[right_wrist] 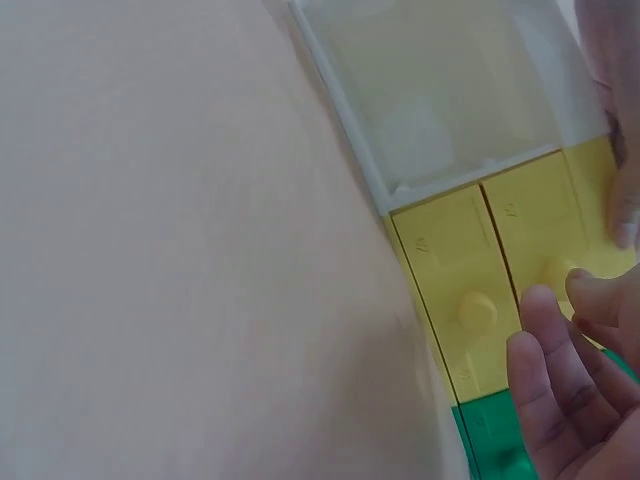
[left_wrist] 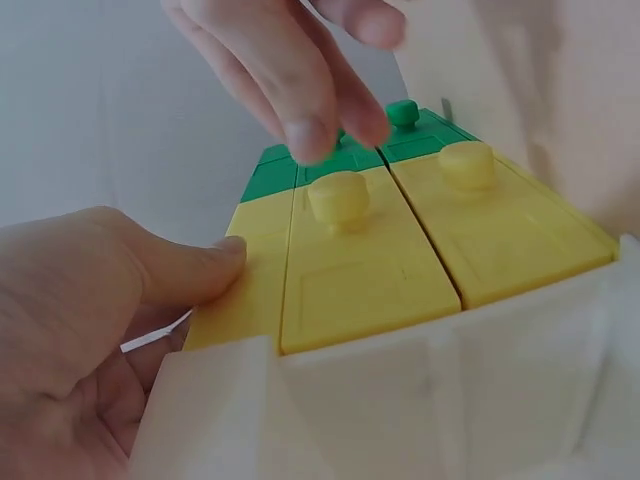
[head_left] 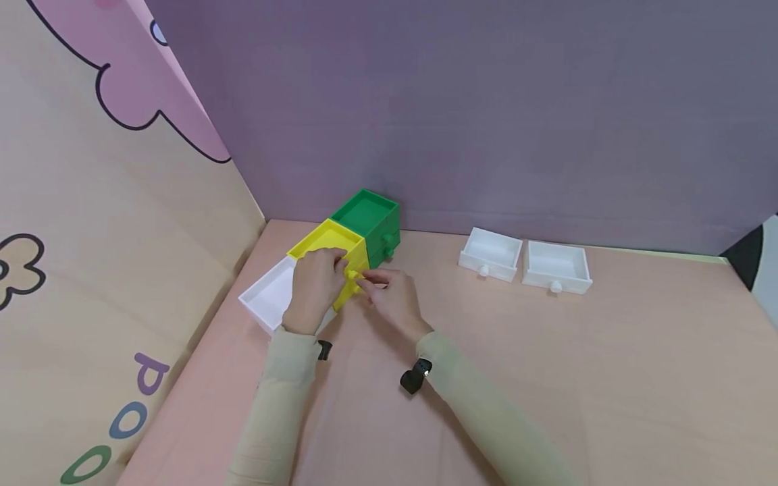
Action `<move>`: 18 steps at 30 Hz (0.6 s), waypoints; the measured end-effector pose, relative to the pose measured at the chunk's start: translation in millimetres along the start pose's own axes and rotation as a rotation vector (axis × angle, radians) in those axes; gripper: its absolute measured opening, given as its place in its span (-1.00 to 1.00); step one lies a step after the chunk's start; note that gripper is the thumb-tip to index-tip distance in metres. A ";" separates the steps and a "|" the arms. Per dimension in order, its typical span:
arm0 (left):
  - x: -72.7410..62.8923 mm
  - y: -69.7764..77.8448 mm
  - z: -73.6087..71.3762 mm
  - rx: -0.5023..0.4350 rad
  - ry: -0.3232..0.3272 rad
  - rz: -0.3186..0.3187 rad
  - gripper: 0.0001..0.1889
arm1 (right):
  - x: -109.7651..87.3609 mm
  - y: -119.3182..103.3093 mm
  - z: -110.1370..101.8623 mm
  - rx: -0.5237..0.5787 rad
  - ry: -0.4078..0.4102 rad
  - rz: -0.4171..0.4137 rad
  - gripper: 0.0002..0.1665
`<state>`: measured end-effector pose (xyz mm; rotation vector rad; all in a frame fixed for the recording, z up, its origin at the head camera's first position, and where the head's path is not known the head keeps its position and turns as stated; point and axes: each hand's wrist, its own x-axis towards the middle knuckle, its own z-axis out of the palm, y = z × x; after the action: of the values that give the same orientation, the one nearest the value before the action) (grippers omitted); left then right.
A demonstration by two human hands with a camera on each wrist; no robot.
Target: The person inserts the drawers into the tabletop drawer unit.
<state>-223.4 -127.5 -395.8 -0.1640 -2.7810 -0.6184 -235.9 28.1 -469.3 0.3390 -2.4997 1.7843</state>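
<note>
Part-done, I'd judge: two white plastic drawers [head_left: 492, 269] out on the pink table [head_left: 608, 405]; yellow ones seated, maybe one to work next. Yellow plastic cabinet [head_left: 331, 235] sits between white open frame [head_left: 266, 297] and green plastic cabinet [head_left: 379, 233], fronts flush. Left hand [head_left: 315, 287] grips its rim; right hand [head_left: 395, 297] at upper round yellow knob [left_wrist: 339, 197] (pinched? can't tell).

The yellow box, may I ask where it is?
In the head view, the yellow box sits left of centre between the green box and white box; the left hand holds it.
</note>
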 end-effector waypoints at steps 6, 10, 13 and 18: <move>-3.4 -4.9 -4.9 -0.040 0.006 0.050 -0.73 | -7.3 4.6 -17.0 -0.001 -0.009 0.041 -0.63; -9.9 -9.5 -14.5 -0.038 0.040 0.079 -0.74 | -13.9 7.5 -26.5 -0.004 -0.016 0.060 -0.60; -15.8 -11.5 -22.9 -0.031 0.041 0.066 -0.73 | -19.4 8.2 -36.4 -0.003 -0.014 0.074 -0.60; -25.8 -18.7 -39.2 0.004 -0.031 0.014 -0.64 | -27.8 10.4 -55.8 -0.025 -0.008 0.082 -0.60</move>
<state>-192.1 -162.5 -377.0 -0.1935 -2.8077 -0.6126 -215.6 87.8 -465.1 0.2462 -2.5742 1.7822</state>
